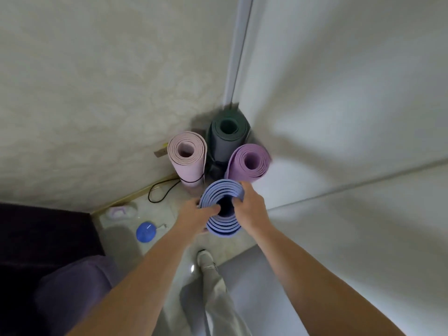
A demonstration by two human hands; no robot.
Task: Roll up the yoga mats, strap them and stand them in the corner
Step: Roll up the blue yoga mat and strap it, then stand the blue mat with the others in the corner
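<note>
A rolled blue yoga mat (224, 227) stands upright in front of me, seen from its top end. My left hand (194, 215) grips its left rim, thumb at the hollow core. My right hand (249, 208) grips the right rim, fingers curled into the core. Behind it, three rolled mats stand in the corner: a pale pink one (186, 157) with a dark strap low on it, a dark green one (226, 137) against the corner, and a purple one (249, 163) on the right.
Walls meet at the corner behind the mats. A black cord (160, 191) loops on the tiled floor by the skirting. A blue round object (145, 232) and a pale plastic item (118, 212) lie left. Dark furniture (43, 251) fills the lower left. My shoe (205, 259) stands below.
</note>
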